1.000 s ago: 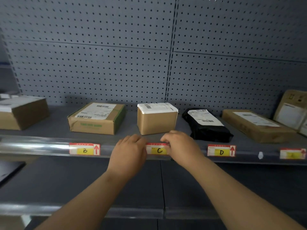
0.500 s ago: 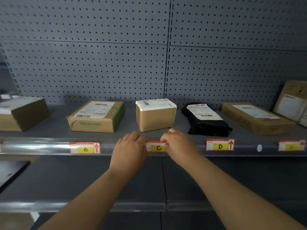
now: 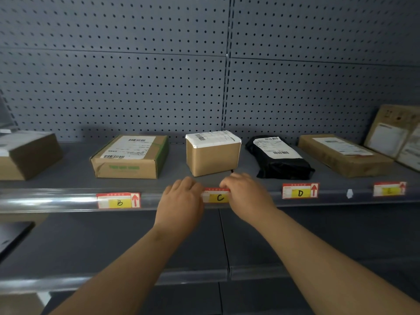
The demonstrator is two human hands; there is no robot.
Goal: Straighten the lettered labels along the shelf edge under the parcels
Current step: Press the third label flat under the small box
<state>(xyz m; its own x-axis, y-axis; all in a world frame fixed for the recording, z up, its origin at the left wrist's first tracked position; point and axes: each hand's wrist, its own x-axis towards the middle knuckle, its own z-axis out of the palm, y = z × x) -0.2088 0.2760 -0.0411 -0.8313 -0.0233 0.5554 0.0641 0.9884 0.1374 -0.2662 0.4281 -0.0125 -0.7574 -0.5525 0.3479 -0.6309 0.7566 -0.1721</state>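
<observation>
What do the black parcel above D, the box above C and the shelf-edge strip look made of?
Black parcel: likely plastic mailer film, slightly glossy; it's wrinkled and slumped.
Box above C: matte brown cardboard or kraft wrap; crisp edges.
Shelf-edge strip: probably clear glossy plastic; bright glare streaks.

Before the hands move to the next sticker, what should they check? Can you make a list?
1. Left hand at the C label's left end, right hand at its right end: ok.
2. C label level along the shelf edge: cannot tell, both ends are covered.
3. Fingers really pinching it: cannot tell, the tips are hidden.
4. D label uncovered and free to reach: ok.
5. Letter on the far-right label readable: not ok, too blurred.
</observation>
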